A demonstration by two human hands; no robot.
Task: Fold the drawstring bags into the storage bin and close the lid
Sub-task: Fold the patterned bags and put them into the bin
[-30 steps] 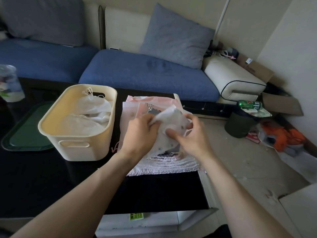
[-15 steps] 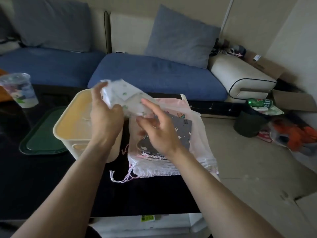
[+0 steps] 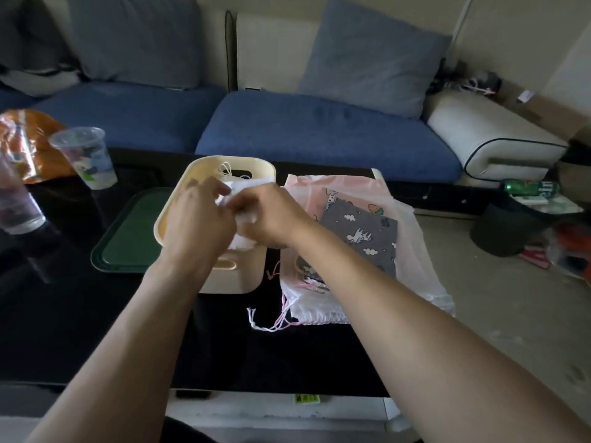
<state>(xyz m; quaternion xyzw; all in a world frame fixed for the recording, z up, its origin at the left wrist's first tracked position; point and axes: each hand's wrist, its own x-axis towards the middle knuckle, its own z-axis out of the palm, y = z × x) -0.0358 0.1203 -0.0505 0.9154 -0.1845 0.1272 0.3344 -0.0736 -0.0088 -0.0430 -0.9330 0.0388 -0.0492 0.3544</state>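
A cream storage bin (image 3: pixel 243 166) stands on the black table. Over its opening both hands hold a folded white drawstring bag (image 3: pixel 238 195); my left hand (image 3: pixel 198 223) grips its left side and my right hand (image 3: pixel 271 215) pinches its right side. The hands hide most of the bag and the bin's inside. White cords of another bag (image 3: pixel 226 169) show at the bin's far end. To the right of the bin lies a pile of bags: a grey unicorn-print bag (image 3: pixel 363 236) on pale pink and white ones (image 3: pixel 412 266). The green lid (image 3: pixel 128 238) lies flat left of the bin.
Two plastic cups (image 3: pixel 86 158) (image 3: pixel 16 203) and an orange wrapper (image 3: pixel 32 145) stand at the table's left. A blue sofa (image 3: pixel 319 132) runs behind the table. On the floor at the right are a dark waste bin (image 3: pixel 502 231) and litter. Loose drawstrings (image 3: pixel 268 324) trail over the table.
Both hands carried the folded white bag from the pile leftward and down into the bin's opening. The grey unicorn-print bag now lies uncovered on the pile.
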